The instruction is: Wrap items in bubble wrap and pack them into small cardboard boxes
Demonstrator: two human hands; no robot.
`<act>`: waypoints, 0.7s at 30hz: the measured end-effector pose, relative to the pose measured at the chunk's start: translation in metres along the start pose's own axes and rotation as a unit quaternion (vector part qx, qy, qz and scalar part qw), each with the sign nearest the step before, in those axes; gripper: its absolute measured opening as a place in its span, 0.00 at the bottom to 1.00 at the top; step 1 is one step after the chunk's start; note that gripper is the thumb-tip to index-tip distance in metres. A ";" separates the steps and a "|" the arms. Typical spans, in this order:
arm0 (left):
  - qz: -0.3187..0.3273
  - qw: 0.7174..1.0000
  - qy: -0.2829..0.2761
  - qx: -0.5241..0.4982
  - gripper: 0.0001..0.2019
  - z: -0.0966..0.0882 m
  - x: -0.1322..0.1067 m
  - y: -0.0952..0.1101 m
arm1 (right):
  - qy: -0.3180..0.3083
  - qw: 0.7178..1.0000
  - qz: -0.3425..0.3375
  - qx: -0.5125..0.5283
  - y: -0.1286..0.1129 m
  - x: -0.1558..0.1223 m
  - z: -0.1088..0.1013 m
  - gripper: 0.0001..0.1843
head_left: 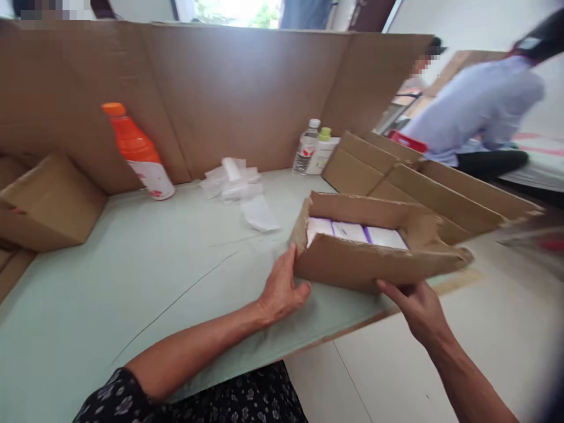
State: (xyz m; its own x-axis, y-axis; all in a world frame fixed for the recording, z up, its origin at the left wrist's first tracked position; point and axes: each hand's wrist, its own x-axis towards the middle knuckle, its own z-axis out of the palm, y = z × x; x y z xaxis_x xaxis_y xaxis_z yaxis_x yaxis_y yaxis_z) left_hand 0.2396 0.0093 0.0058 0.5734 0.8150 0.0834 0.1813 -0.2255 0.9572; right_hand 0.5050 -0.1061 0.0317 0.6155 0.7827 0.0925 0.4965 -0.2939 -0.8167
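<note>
An open brown cardboard box [352, 261] lies on the pale green table [132, 282] near its front right edge, with white packets [352, 232] packed side by side inside. My left hand [282, 291] presses against the box's left end, thumb on its front wall and fingers behind the corner. My right hand [414, 305] grips the lower front edge of the box from beneath, fingers tucked under it. Both hands hold the box between them.
An orange bottle [138, 151] leans at the back left beside a shut carton [48, 202]. Crumpled white wrappers [235, 185] lie mid-table. Two small bottles [314, 148] stand against the cardboard screen [229, 88]. Larger open cartons [423, 182] sit right. Another person [480, 111] bends over at far right.
</note>
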 end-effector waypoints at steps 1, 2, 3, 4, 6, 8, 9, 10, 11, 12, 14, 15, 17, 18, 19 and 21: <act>-0.006 1.000 0.013 -0.010 0.46 -0.001 -0.007 -0.002 | 0.013 0.999 0.008 -0.030 -0.003 -0.003 0.004 0.27; -0.014 0.999 0.023 -0.021 0.45 -0.006 -0.018 -0.003 | 0.027 0.998 0.012 -0.060 -0.005 -0.007 0.008 0.27; -0.025 0.999 0.029 -0.030 0.43 -0.014 -0.033 -0.005 | 0.033 0.996 0.009 -0.084 -0.008 -0.014 0.012 0.27; -0.041 0.998 0.035 -0.040 0.39 -0.024 -0.052 -0.007 | 0.031 0.995 -0.008 -0.095 -0.011 -0.021 0.018 0.26; -0.090 0.993 0.066 -0.050 0.31 -0.056 -0.094 -0.011 | -0.012 0.995 -0.074 -0.062 -0.024 -0.039 0.040 0.23; -0.138 0.980 0.135 -0.048 0.28 -0.098 -0.132 -0.016 | -0.098 0.982 -0.158 0.023 -0.048 -0.057 0.080 0.20; -0.153 0.970 0.183 -0.040 0.27 -0.122 -0.147 -0.020 | -0.143 0.969 -0.190 0.068 -0.062 -0.064 0.105 0.22; -0.160 0.958 0.235 -0.025 0.27 -0.146 -0.157 -0.024 | -0.178 0.954 -0.214 0.109 -0.078 -0.070 0.132 0.26; -0.161 0.941 0.299 -0.003 0.27 -0.168 -0.164 -0.028 | -0.224 0.936 -0.232 0.142 -0.093 -0.073 0.160 0.31; -0.168 0.923 0.345 0.019 0.28 -0.188 -0.168 -0.033 | -0.256 0.922 -0.237 0.169 -0.107 -0.075 0.187 0.36; -0.190 0.891 0.408 0.055 0.28 -0.218 -0.170 -0.043 | -0.310 0.896 -0.249 0.196 -0.128 -0.075 0.232 0.43; -0.199 0.881 0.425 0.064 0.27 -0.228 -0.169 -0.048 | -0.329 0.886 -0.255 0.204 -0.135 -0.072 0.249 0.45; -0.199 0.871 0.445 0.064 0.27 -0.242 -0.163 -0.057 | -0.365 0.866 -0.266 0.213 -0.144 -0.061 0.271 0.47; -0.189 0.871 0.450 0.059 0.27 -0.247 -0.157 -0.060 | -0.380 0.858 -0.267 0.218 -0.147 -0.053 0.277 0.48; -0.176 0.873 0.452 0.055 0.27 -0.251 -0.148 -0.064 | -0.396 0.851 -0.265 0.220 -0.150 -0.043 0.281 0.49; -0.155 0.878 0.448 0.059 0.26 -0.260 -0.126 -0.070 | -0.418 0.841 -0.262 0.220 -0.159 -0.018 0.287 0.51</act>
State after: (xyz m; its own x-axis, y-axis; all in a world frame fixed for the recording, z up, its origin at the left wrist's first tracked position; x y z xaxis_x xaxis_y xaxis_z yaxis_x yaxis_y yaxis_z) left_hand -0.0533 0.0614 0.0004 -0.3679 0.9279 0.0595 0.3291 0.0701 0.9417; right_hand 0.2390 0.0842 -0.0038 -0.3548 0.9082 0.2217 0.1775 0.2983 -0.9378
